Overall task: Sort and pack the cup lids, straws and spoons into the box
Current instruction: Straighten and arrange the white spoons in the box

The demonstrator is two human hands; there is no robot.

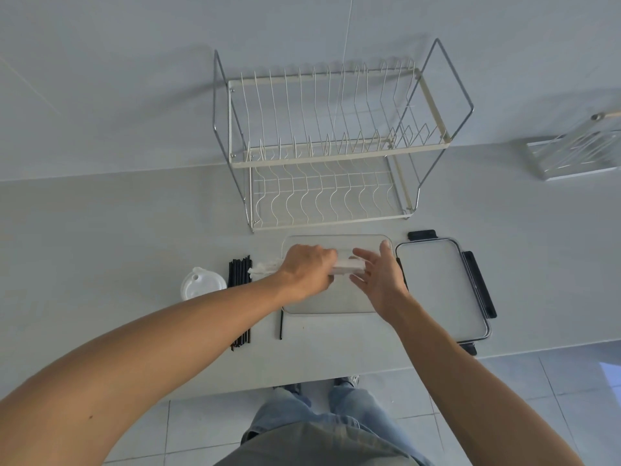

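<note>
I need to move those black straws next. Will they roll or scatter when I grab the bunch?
The straws look thin, round and loose with no band visible, so they would probably roll and fan out. One stray already lies apart beside the box. They look light; pinch the whole bundle mid-length.

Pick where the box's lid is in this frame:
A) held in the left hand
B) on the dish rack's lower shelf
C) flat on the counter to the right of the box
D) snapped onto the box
C: the lid, with its dark clips, lies flat on the counter just right of the open box, while both hands work over the box.
</note>
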